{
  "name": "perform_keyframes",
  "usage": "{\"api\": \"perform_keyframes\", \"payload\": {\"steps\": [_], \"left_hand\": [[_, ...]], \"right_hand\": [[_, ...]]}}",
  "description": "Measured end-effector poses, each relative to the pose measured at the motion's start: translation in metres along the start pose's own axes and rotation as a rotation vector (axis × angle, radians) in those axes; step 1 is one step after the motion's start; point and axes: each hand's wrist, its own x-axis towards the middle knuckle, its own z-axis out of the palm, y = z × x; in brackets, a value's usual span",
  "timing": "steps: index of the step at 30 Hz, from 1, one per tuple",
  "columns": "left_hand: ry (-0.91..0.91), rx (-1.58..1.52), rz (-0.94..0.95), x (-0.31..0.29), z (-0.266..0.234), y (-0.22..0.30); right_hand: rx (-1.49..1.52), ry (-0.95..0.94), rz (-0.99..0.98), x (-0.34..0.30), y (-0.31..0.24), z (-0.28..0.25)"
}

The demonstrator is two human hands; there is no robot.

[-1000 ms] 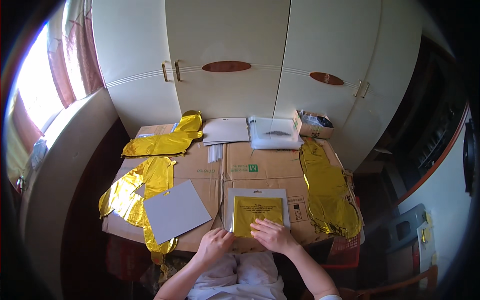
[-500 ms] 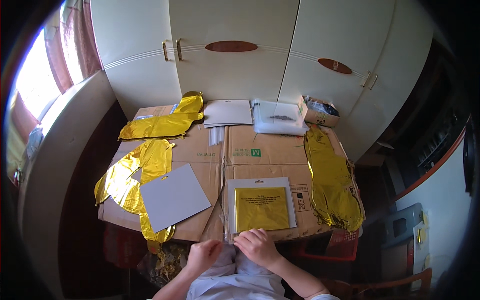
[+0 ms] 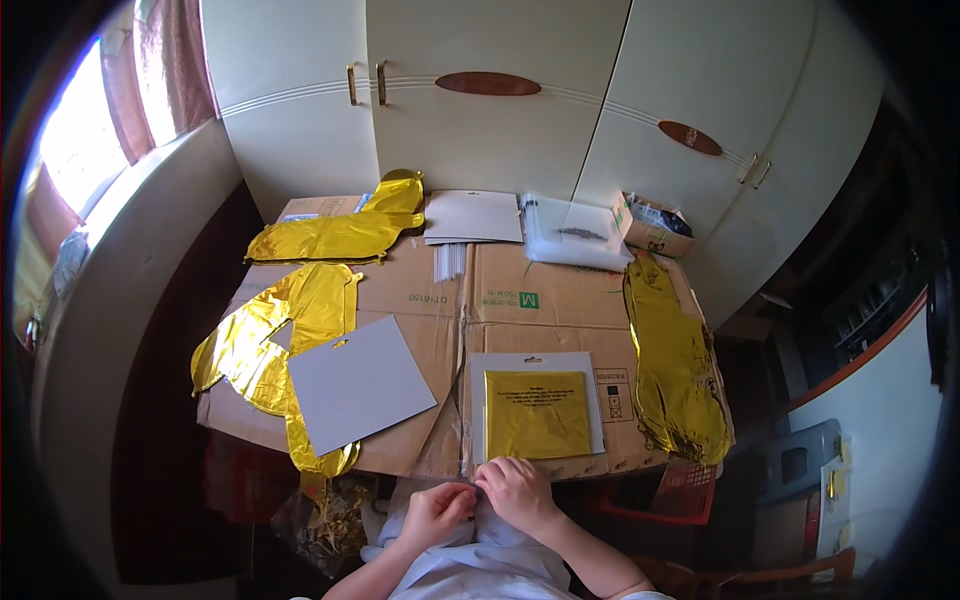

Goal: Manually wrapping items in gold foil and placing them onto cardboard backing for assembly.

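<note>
At the table's near edge my left hand [image 3: 438, 513] and my right hand [image 3: 517, 495] meet, fingertips almost touching. Both have their fingers closed in a pinch; what lies between them is too small or too clear to make out. Just beyond my right hand lies a grey-white card [image 3: 597, 367] with a hang slot, bearing a flat folded gold foil piece in a clear pouch [image 3: 538, 420]. Left of it, a blank grey-white card [image 3: 362, 385] rests at a slant, partly over a gold foil balloon [image 3: 325, 300]. Clear film seems to show near the left hand.
Cardboard [image 3: 410, 290] covers the table. Another gold foil balloon [image 3: 330, 237] lies far left; a stack of flat gold foil [image 3: 675, 365] lies right. At the back are stacked cards [image 3: 475, 215], white strips [image 3: 449, 262], clear bags [image 3: 570, 232] and a small box [image 3: 655, 225].
My left hand has moved right and come up against my right hand, which stays closed in about the same place. The whole view has shifted slightly; the things on the table stay put.
</note>
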Motion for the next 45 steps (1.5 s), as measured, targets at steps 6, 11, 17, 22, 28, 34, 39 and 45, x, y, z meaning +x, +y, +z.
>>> {"api": "perform_keyframes", "payload": {"steps": [6,11,17,22,28,34,39,45], "left_hand": [[0.122,0.988,0.879,0.025,-0.021,0.051],[-0.016,1.1,0.912,0.037,-0.038,0.034],[0.01,1.091,0.912,0.038,-0.034,0.032],[0.028,1.059,0.905,0.04,-0.035,0.033],[0.044,1.043,0.893,0.039,-0.034,0.033],[0.076,1.04,0.9,0.04,-0.033,0.03],[0.08,1.032,0.899,0.04,-0.031,0.028],[0.086,1.036,0.914,0.041,-0.031,0.027]], "right_hand": [[-0.088,0.002,-0.011,-0.002,-0.001,0.001],[-0.116,-0.008,-0.027,-0.001,-0.004,0.005],[-0.02,0.048,-0.084,-0.013,0.005,-0.005],[-0.011,0.165,-0.048,-0.02,0.012,-0.012],[-0.123,0.117,-0.02,-0.003,-0.006,0.004],[-0.189,0.055,-0.018,-0.002,-0.007,0.014],[-0.099,0.124,-0.037,-0.006,-0.004,0.01],[0.142,0.257,0.038,-0.042,0.021,-0.006]]}}
